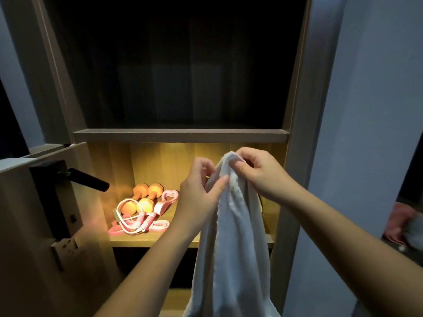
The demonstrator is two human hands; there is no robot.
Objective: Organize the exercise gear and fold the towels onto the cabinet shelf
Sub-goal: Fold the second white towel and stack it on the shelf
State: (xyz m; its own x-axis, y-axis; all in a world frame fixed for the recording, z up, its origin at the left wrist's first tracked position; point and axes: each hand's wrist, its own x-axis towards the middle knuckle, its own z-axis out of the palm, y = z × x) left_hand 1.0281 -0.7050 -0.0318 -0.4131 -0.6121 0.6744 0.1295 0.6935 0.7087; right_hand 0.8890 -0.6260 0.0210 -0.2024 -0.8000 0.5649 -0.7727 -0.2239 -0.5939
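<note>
The towel hung in front of the lit shelf, not yet on it. Its long axis ran vertical, from the fingers down past the shelf's front edge and out of view.

Both hands held the top end, level with the shelf opening. The right hand was higher, with its fingers pinching the topmost fold. The left hand sat just beside and slightly lower, with its thumb and fingers pinching the adjacent edge. Both forearms reached forward and upward toward the shelf, with the wrists turned inward.

The two grips nearly touched, so the cloth hung bunched. Folding would likely require the hands to separate along the top edge first.

The orange dumbbells and the pink skipping rope lay at the left of the shelf. The right part of the shelf was largely hidden behind the towel.
</note>
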